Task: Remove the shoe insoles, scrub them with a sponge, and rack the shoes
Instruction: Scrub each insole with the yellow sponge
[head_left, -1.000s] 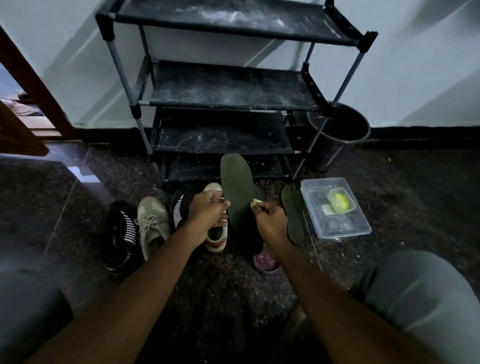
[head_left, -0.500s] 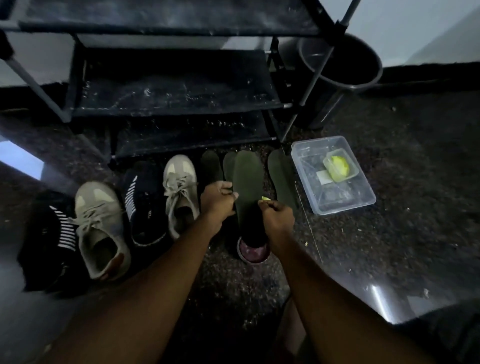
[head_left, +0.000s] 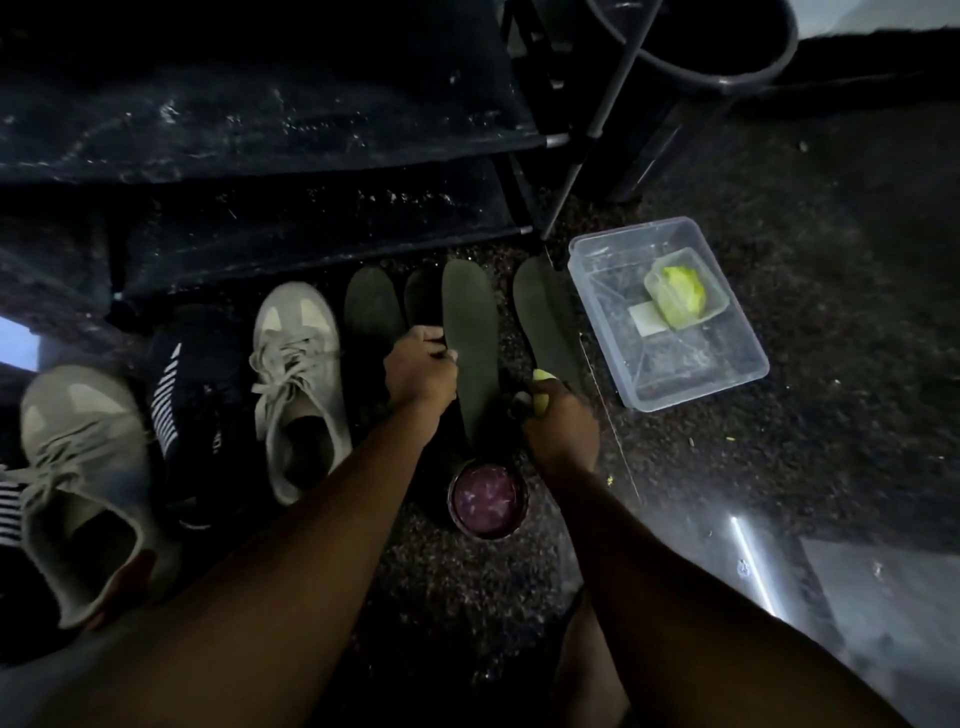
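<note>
- Firmly, the left hand (head_left: 421, 371) grips the left edge of a dark insole (head_left: 475, 353), held above a small bowl (head_left: 488, 501).
- Right hand (head_left: 561, 426) curls around a yellow sponge (head_left: 543, 395) beside the insole's right edge.
- Grey shoes (head_left: 298, 384) sit on the floor at left; a clear box (head_left: 670, 312) lies right.

Both forearms (head_left: 291, 519) are bare, as are the left grip (head_left: 421, 371) and right grip (head_left: 558, 423).
</note>
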